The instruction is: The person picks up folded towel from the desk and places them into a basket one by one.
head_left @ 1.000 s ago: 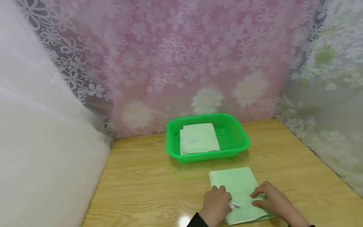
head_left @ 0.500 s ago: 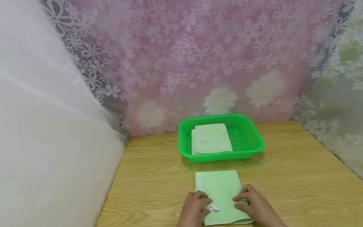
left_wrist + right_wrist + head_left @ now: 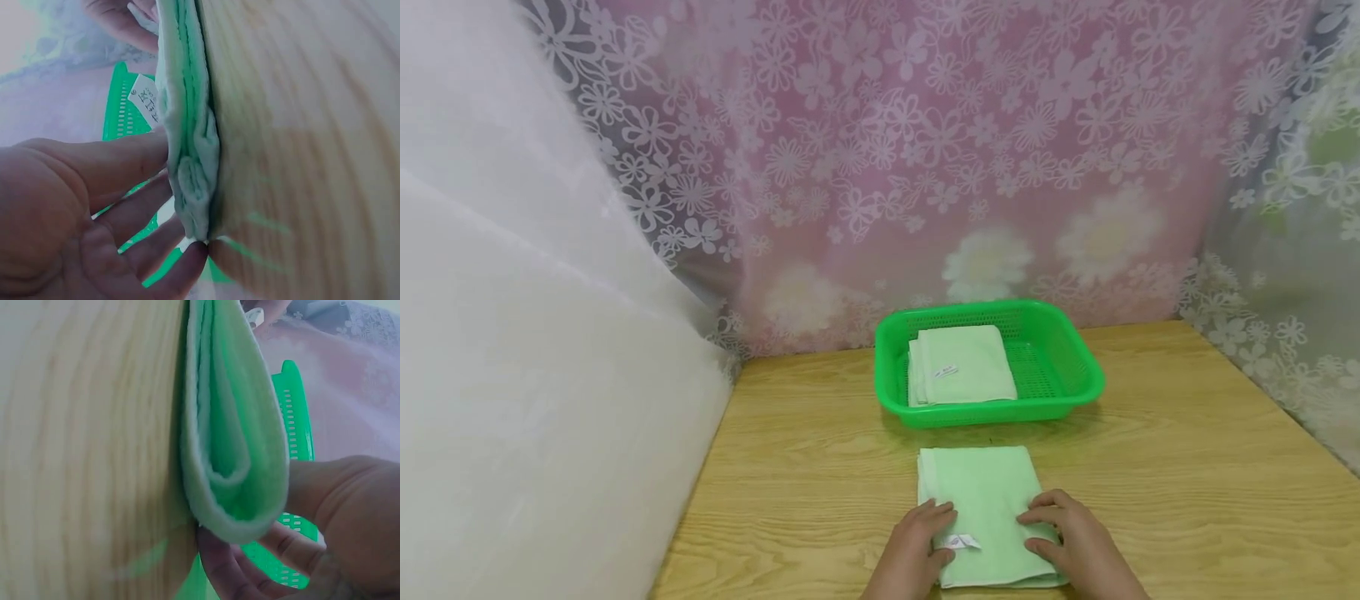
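A folded pale green towel [image 3: 988, 492] lies on the wooden table in front of the basket, with a small white label [image 3: 960, 542] near its left side. My left hand [image 3: 912, 546] holds its left edge, thumb on top and fingers at the side. At the right folded edge, my right hand [image 3: 1078, 542] grips it with the thumb above and fingers around the fold. The left wrist view shows stacked towel layers [image 3: 187, 112] beside the left thumb. In the right wrist view a rounded fold [image 3: 231, 531] rests against the right fingers.
A green plastic basket [image 3: 988, 412] stands farther back and holds folded pale green towels [image 3: 973, 367] toward its left. The wooden table [image 3: 805, 467] ends at a pink floral curtain [image 3: 850, 208] behind. White sheeting [image 3: 550, 333] hangs at the left; another floral curtain [image 3: 1292, 283] hangs at the right.
Both hands have shifted the towel leftward, so it now lies in front of the basket. The left fingers have straightened a little. The head view has turned slightly left.
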A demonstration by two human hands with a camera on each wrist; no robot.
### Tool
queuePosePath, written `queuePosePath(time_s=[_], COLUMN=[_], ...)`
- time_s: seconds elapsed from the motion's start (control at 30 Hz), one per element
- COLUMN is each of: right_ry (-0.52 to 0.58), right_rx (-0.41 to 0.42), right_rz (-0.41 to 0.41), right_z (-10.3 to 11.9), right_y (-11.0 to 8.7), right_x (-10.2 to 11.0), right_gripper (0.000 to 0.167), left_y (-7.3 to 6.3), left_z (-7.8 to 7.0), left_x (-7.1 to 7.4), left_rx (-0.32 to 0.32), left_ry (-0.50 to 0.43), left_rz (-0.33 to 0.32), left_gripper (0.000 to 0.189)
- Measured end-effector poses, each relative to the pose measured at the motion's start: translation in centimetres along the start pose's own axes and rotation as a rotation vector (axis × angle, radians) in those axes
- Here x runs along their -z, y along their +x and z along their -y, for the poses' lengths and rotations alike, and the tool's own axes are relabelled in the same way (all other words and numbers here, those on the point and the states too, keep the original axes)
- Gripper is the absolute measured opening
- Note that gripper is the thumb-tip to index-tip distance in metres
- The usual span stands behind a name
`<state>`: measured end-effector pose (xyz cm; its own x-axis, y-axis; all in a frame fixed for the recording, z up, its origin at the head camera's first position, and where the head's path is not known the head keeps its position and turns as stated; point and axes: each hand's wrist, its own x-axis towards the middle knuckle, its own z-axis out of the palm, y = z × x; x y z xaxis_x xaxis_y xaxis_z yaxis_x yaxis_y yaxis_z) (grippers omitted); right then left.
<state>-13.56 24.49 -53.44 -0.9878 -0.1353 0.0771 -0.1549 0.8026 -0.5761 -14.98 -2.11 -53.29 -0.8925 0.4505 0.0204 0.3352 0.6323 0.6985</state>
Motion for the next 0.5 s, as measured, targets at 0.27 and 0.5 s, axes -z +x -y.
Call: queuePosePath(time_s=[0.27, 0.5], right_ry=[0.084, 0.162], right_rx=[-0.155, -0.214], right_rz=[0.024, 0.020], right_z=[0.6, 0.6], right_y=[0.2, 0.0], right_x=[0.0, -0.1], right_gripper=[0.030, 0.036], left_y=[-0.1, 0.3], left_z=[-0.4, -1.0], left_x=[-0.7, -1.1], left_rx=[0.007, 0.127], left_ry=[0.030, 0.061], left_rz=[-0.140, -0.198], left_gripper=[0.049, 0.047])
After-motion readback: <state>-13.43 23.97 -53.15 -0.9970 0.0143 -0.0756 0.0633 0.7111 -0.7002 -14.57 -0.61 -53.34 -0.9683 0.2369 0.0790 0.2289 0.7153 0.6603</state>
